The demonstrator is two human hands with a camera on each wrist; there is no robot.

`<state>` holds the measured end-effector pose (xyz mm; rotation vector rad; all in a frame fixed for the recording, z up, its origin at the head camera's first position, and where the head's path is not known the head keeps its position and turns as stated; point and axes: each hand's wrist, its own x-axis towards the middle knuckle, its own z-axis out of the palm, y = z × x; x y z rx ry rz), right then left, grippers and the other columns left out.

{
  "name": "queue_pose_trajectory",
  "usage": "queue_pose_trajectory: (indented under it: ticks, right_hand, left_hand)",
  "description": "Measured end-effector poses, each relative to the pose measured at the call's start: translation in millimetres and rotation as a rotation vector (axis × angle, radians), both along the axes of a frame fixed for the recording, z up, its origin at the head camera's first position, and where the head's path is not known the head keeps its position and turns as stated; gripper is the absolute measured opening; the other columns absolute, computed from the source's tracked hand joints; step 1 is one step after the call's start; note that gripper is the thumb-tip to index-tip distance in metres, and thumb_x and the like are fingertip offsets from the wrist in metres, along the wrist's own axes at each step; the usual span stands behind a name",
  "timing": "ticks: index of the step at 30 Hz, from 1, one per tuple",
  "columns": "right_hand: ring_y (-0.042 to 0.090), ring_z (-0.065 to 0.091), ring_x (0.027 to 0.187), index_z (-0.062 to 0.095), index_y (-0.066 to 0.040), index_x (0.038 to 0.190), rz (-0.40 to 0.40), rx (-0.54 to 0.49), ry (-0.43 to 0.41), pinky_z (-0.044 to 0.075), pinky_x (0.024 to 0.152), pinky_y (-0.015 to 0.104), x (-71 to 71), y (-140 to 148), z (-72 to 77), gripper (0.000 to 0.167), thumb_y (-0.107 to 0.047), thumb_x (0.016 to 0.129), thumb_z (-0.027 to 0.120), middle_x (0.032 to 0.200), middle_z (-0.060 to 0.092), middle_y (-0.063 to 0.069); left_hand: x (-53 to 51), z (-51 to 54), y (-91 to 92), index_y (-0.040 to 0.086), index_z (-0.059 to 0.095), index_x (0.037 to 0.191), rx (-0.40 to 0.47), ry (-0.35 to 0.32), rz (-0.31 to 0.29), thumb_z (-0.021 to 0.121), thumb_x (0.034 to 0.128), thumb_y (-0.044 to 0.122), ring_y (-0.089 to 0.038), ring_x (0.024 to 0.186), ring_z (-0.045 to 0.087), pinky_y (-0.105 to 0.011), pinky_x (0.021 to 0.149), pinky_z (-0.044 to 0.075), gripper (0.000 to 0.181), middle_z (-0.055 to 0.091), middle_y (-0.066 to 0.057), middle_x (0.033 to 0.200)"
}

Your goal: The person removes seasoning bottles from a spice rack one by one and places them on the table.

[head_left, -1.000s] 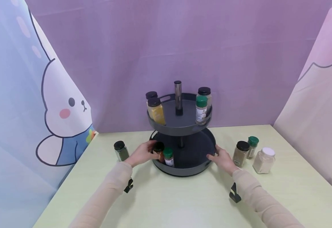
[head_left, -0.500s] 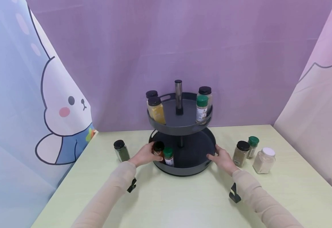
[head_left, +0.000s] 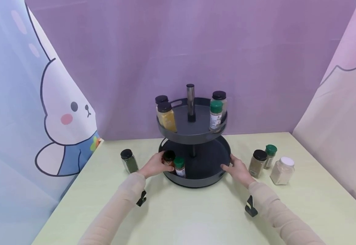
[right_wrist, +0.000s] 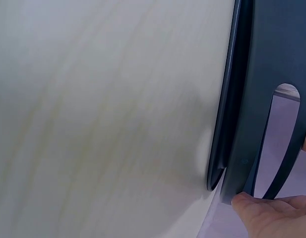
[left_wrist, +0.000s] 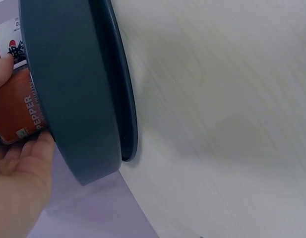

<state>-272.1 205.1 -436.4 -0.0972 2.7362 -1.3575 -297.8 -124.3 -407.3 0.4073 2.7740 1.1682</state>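
Note:
A two-tier dark grey round rack stands on the table, its lower tray (head_left: 196, 183) at the front. My left hand (head_left: 155, 165) grips a black-capped jar of red spice (head_left: 169, 159) inside that tray's left edge; the left wrist view shows the orange-red jar (left_wrist: 16, 106) between thumb and fingers. Touching distance to its right is a green-capped bottle (head_left: 180, 166). My right hand (head_left: 238, 171) holds the tray's right rim, fingers by the handle slot, as the right wrist view shows on the tray wall (right_wrist: 264, 59).
The upper tray (head_left: 193, 139) bears two black-capped jars at left, and a green-capped bottle (head_left: 216, 117) with a black-capped jar at right. A green herb jar (head_left: 130, 163) stands left of the rack. Right of it stand a brown jar (head_left: 256, 165), a green-capped bottle (head_left: 269, 157) and a white-capped jar (head_left: 282, 173).
My left hand has moved slightly right and closed more around the red spice jar. The right hand stays on the rim; the head view has shifted slightly.

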Motion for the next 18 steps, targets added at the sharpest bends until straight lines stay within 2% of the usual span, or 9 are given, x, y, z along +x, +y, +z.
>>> queue_pose_trajectory:
  ticks: [11, 18]
  right_hand:
    - [0.046, 0.028, 0.129, 0.011, 0.014, 0.140, -0.007, 0.009, 0.020, 0.028, 0.106, 0.052, -0.6, -1.2, 1.3, 0.076, -0.022, 0.090, 0.055, 0.140, 0.029, 0.032]
    - [0.046, 0.028, 0.129, 0.011, 0.014, 0.140, -0.008, 0.001, 0.024, 0.029, 0.106, 0.051, 0.2, -1.6, 1.1, 0.075, -0.021, 0.090, 0.055, 0.140, 0.029, 0.032]
  left_hand:
    - [-2.9, 0.0, -3.6, 0.006, 0.056, 0.115, -0.007, -0.006, -0.012, 0.078, 0.0696, 0.023, -0.016, 0.079, 0.054, -0.029, 0.066, 0.046, 0.053, 0.062, -0.004, 0.092]
    - [-4.9, 1.6, -2.4, 0.006, 0.055, 0.117, -0.010, -0.010, -0.001, 0.078, 0.0699, 0.023, -0.016, 0.085, 0.057, -0.031, 0.073, 0.050, 0.055, 0.063, -0.004, 0.099]
